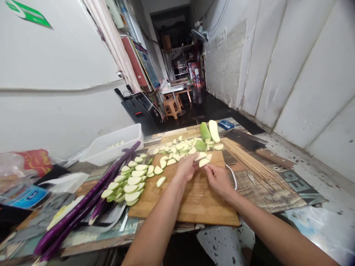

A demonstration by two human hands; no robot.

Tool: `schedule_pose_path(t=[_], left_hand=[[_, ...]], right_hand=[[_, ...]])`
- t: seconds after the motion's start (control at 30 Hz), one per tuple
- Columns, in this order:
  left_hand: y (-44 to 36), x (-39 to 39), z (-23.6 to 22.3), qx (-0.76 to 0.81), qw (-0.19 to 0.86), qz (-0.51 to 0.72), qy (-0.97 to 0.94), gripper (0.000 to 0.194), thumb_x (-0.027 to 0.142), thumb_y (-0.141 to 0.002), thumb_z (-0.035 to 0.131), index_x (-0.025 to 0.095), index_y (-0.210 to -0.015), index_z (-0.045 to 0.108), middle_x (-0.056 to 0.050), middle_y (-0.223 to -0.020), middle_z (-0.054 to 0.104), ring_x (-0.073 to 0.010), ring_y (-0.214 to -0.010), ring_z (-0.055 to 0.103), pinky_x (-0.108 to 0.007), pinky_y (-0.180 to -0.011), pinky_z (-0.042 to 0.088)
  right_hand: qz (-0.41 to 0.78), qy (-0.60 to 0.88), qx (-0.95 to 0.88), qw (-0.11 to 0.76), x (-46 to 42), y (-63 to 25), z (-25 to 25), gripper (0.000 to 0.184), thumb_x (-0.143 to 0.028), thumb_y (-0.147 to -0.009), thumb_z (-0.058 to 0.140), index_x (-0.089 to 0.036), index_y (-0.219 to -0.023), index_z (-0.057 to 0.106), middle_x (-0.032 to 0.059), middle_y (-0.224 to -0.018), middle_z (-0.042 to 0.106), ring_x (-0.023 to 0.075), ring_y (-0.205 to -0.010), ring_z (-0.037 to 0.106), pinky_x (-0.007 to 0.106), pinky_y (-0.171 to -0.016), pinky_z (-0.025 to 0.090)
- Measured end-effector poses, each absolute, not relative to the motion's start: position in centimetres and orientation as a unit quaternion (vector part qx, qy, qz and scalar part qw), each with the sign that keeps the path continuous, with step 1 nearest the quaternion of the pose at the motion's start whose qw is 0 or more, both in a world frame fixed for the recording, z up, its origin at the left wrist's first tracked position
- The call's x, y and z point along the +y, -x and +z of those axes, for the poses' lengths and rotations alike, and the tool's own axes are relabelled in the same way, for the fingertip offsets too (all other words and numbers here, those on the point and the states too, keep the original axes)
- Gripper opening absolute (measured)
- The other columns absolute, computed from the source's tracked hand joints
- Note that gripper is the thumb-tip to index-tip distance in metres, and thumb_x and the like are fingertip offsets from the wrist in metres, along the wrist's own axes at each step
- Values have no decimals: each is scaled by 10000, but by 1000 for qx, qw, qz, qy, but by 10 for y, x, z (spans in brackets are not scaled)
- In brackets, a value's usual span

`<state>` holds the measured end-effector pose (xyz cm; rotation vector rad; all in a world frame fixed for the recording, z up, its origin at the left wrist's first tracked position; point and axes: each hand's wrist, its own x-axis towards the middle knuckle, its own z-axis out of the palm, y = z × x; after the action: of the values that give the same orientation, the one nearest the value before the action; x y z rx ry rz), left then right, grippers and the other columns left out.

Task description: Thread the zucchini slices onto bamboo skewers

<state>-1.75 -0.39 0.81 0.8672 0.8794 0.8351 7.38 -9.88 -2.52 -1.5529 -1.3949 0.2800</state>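
My left hand (186,167) is closed around pale green squash slices (200,156) above the wooden cutting board (194,201). My right hand (219,180) pinches another slice (204,162) just beside it, the two hands nearly touching. More cut slices lie in a heap (130,183) at the board's left edge and scattered (177,147) along its far edge. Two halved squashes (209,131) lie beyond the board.
Long purple eggplants (91,195) lie left of the board. A white plastic tub (111,147) stands behind them. A bundle of bamboo skewers (252,164) and a cleaver (260,149) lie to the right. Bags clutter the far left; a wall runs along the right.
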Motion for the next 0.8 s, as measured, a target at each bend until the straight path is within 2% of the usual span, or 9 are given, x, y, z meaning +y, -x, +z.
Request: schedule_pose_path(t=[0.07, 0.17, 0.23, 0.37, 0.5, 0.63, 0.73, 0.8], left_hand=[[23, 2, 7, 426, 637, 446, -462, 182, 273, -734, 612, 109, -802, 650, -101, -810, 689, -202, -778, 649, -335, -736, 513], [34, 13, 0, 458, 372, 516, -621, 230, 318, -777, 552, 160, -892, 672, -83, -951, 679, -212, -949, 598, -352, -879, 433], [36, 16, -6, 450, 232, 447, -737, 214, 274, -788, 529, 185, -913, 678, -77, -994, 668, -223, -1008, 561, -357, -918, 385], [29, 11, -12, 446, 75, 278, -848, 199, 266, -784, 535, 223, -932, 661, -83, -999, 638, -262, -1032, 503, -407, -898, 330], [22, 8, -7, 511, 6, 245, -824, 331, 377, -780, 534, 182, -1041, 589, -123, -1023, 600, -287, -1005, 483, -416, -851, 316], [17, 16, 3, 551, -28, 217, -805, 439, 508, -794, 439, 138, -952, 614, -155, -931, 620, -324, -975, 504, -458, -861, 291], [9, 27, 10, 554, -43, 146, -818, 437, 501, -769, 455, 119, -846, 651, -184, -891, 631, -349, -975, 525, -474, -869, 291], [1, 34, 13, 560, -41, 108, -820, 391, 455, -747, 494, 115, -846, 660, -193, -905, 637, -348, -962, 548, -457, -845, 328]], right_hand=[[105, 658, -549, 504, -100, -76, -25, 286, -270, -854, 382, -182, -707, 610, 2, -582, 574, 133, -551, 508, 217, -543, 335], [102, 684, -502, 520, -101, -79, -25, 287, -280, -854, 387, -181, -792, 649, 18, -664, 638, 146, -612, 556, 219, -579, 367], [110, 685, -491, 527, -101, -81, -26, 288, -280, -853, 389, -181, -819, 657, 28, -732, 669, 155, -666, 582, 225, -615, 387], [119, 681, -485, 534, -100, -81, -27, 289, -289, -851, 394, -184, -831, 663, 39, -781, 688, 164, -701, 602, 239, -647, 407], [125, 684, -477, 538, -100, -80, -27, 293, -298, -849, 396, -186, -829, 665, 42, -776, 690, 169, -697, 605, 247, -655, 414], [136, 679, -473, 544, -100, -80, -26, 294, -299, -844, 397, -186, -822, 667, 41, -757, 687, 171, -699, 605, 248, -660, 415], [135, 679, -465, 552, -100, -80, -25, 291, -288, -839, 396, -190, -814, 668, 40, -775, 689, 166, -706, 601, 241, -656, 411], [130, 682, -457, 556, -101, -80, -24, 297, -289, -841, 391, -190, -802, 669, 39, -778, 689, 161, -701, 597, 236, -648, 406]])
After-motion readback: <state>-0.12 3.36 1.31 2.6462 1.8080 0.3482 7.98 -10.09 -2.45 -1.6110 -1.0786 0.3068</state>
